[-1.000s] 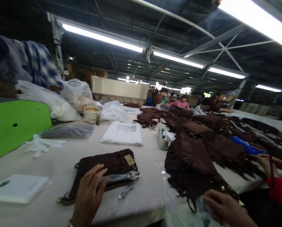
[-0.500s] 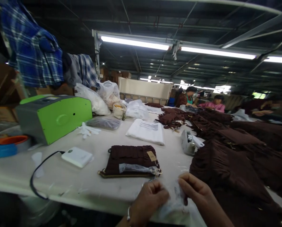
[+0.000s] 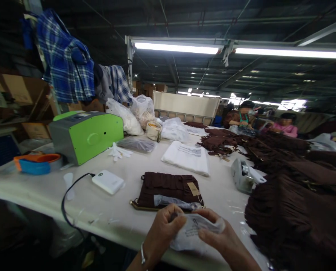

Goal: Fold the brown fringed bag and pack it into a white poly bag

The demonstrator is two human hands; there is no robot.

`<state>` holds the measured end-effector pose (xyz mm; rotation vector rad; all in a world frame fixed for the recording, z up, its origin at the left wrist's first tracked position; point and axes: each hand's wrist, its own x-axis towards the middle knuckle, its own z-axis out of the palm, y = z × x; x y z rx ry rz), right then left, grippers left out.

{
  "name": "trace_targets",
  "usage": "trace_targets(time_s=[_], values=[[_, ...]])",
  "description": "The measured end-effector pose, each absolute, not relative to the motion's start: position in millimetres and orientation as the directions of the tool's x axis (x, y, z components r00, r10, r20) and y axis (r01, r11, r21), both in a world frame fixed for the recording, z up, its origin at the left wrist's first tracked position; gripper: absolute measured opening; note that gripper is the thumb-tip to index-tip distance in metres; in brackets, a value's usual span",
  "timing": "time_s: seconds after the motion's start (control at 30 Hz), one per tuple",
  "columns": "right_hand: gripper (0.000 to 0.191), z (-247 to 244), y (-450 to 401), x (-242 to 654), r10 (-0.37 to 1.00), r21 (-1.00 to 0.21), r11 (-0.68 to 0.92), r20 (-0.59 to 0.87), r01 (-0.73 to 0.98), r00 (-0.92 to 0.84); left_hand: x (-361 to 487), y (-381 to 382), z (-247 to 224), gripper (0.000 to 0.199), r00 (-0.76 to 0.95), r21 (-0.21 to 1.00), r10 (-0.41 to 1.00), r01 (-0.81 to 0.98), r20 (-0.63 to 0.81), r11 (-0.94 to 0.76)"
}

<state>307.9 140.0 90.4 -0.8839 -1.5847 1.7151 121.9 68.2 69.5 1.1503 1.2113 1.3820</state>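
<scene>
Between my two hands is a translucent plastic bag [image 3: 189,231] with dark print on it, held over the table's front edge. My left hand [image 3: 168,227] pinches its left side between thumb and fingers. On the other side, my right hand [image 3: 217,235] grips the bag's upper right part, thumb in front. Just behind them lies a dark brown ruffled fabric bag [image 3: 168,182] with a zip along its near edge. A tan tag [image 3: 193,189] and a clear plastic-wrapped strip [image 3: 170,201] rest on it; my fingers hide part of its near edge.
On the left stand a green-and-grey machine [image 3: 96,135], tape rolls [image 3: 34,165] and a white power bank [image 3: 108,181] with a cable. A stack of white plastic bags [image 3: 186,158] lies behind. To the right are a tape dispenser [image 3: 242,175] and piled brown bags [image 3: 294,210]. Co-workers sit beyond.
My hands have come closer to the brown bag, and the plastic bag is now spread between them with its print showing. The view has turned left.
</scene>
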Motion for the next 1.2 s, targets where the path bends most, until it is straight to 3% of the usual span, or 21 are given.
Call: trace_targets(time_s=[0.07, 0.23, 0.37, 0.47, 0.53, 0.6, 0.7, 0.8, 0.9, 1.03, 1.2], values=[[0.042, 92, 139, 296, 0.864, -0.998, -0.055, -0.069, 0.043, -0.498, 115, 63, 79, 0.031, -0.16, 0.995, 0.984, 0.068, 0.083, -0.073], [0.039, 91, 146, 277, 0.932, -0.997, -0.072, -0.08, 0.035, -0.353, 93, 50, 97, 0.018, -0.279, 0.942, 0.953, 0.334, 0.118, -0.019], [0.042, 81, 145, 260, 0.953, -0.992, -0.015, -0.051, 0.123, -0.297, 81, 53, 81, 0.029, -0.374, 0.964, 0.914, 0.259, 0.159, -0.061], [0.045, 78, 150, 249, 0.956, -0.97, 0.072, 0.001, 0.232, -0.294, 75, 65, 72, 0.038, -0.484, 0.989, 0.874, 0.143, 0.043, 0.03], [0.041, 81, 160, 241, 0.951, -0.936, 0.188, 0.097, 0.299, -0.293, 67, 76, 76, 0.038, -0.534, 0.971, 0.845, 0.217, 0.032, 0.1], [0.038, 87, 175, 233, 0.926, -0.865, 0.322, 0.204, 0.385, -0.317, 55, 91, 85, 0.034, -0.542, 0.905, 0.829, 0.41, 0.139, 0.116], [0.036, 96, 202, 221, 0.894, -0.725, 0.429, 0.254, 0.539, -0.37, 37, 117, 99, 0.022, -0.512, 0.705, 0.817, 0.681, 0.264, 0.199], [0.033, 97, 224, 211, 0.886, -0.569, 0.46, 0.241, 0.682, -0.397, 27, 140, 97, 0.02, -0.492, 0.454, 0.832, 0.821, 0.256, 0.346], [0.029, 88, 239, 205, 0.873, -0.4, 0.488, 0.212, 0.776, -0.44, 26, 156, 83, 0.019, -0.421, 0.277, 0.883, 0.891, 0.206, 0.36], [0.027, 70, 247, 204, 0.855, -0.212, 0.515, 0.201, 0.831, -0.478, 30, 166, 64, 0.013, -0.38, 0.23, 0.911, 0.912, 0.162, 0.34], [0.024, 65, 250, 208, 0.854, -0.194, 0.511, 0.227, 0.837, -0.469, 23, 162, 67, 0.024, -0.414, 0.225, 0.89, 0.901, 0.189, 0.371]])
